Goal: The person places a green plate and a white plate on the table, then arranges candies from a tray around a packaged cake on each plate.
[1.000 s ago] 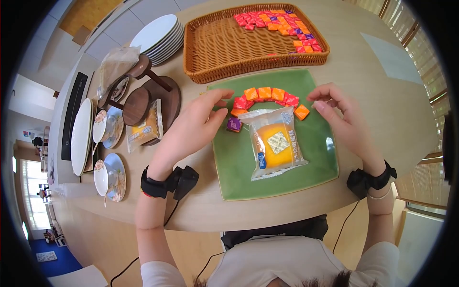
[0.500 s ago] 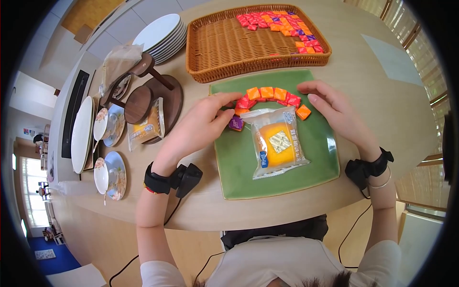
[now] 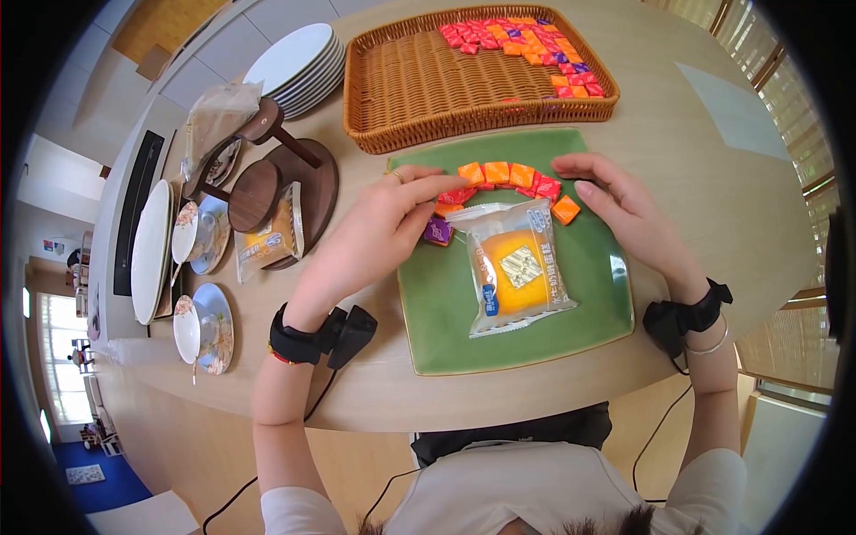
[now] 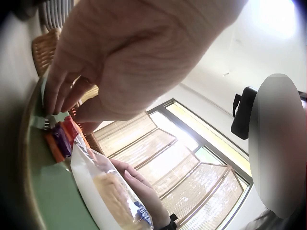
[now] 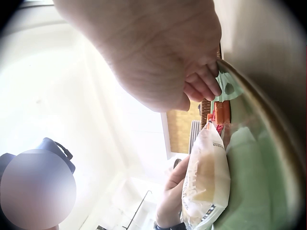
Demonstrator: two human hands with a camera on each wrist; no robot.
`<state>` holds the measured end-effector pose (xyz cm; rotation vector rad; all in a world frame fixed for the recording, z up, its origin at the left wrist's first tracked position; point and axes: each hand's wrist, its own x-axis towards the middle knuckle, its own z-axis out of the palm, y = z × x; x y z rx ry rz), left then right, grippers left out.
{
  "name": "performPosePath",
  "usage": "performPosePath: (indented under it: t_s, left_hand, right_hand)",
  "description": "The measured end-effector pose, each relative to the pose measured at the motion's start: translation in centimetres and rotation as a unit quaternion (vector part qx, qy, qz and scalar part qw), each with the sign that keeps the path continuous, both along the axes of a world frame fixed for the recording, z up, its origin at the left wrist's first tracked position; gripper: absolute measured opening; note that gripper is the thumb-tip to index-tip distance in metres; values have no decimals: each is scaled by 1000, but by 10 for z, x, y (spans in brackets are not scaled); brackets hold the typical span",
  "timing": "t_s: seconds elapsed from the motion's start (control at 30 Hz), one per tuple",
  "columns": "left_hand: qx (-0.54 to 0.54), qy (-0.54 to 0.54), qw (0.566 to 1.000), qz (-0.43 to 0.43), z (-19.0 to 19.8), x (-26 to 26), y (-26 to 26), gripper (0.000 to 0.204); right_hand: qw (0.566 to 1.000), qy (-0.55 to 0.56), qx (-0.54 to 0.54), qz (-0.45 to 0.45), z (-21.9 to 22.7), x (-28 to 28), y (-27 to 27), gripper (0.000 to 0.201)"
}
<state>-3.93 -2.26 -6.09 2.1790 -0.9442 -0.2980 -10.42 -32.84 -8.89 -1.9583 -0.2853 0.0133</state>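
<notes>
On the green plate (image 3: 428, 330) lies a clear-wrapped yellow cake (image 3: 522, 272), with an arc of small wrapped pieces around its top: orange ones (image 3: 497, 173), red ones (image 3: 547, 187) and a purple one (image 3: 438, 230) at the left end. The left hand (image 3: 370, 223) has its extended fingers at the arc's left side, over the red pieces; contact is hard to tell. The right hand (image 3: 635, 209) hovers at the arc's right end, fingers loosely bent, near an orange piece (image 3: 565, 209), holding nothing. In the left wrist view the purple piece (image 4: 62, 140) sits below the left fingertips.
Behind the plate stands a wicker basket (image 3: 419, 89) with many wrapped pieces at its right. Stacked white plates (image 3: 290, 62), a dark wooden stand (image 3: 316, 192), another wrapped cake (image 3: 267, 241) and cups on saucers (image 3: 218, 330) are at the left.
Both hands have come inward to the arc; the right hand moved left and up towards its right end. The left fingers now reach further over the red pieces.
</notes>
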Motion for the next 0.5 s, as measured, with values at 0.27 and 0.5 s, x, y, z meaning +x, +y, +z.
performPosePath:
  t_s: [0.27,0.5]
  left_hand:
    - [21,-50,998,-10,-1,-4,-1,38]
    - [8,-48,999,-17,3,-4,-1,39]
  right_hand:
    - [1000,-9,-4,2,-4,1,-1,32]
    - [1000,-12,-19,-4,-2,2,2,32]
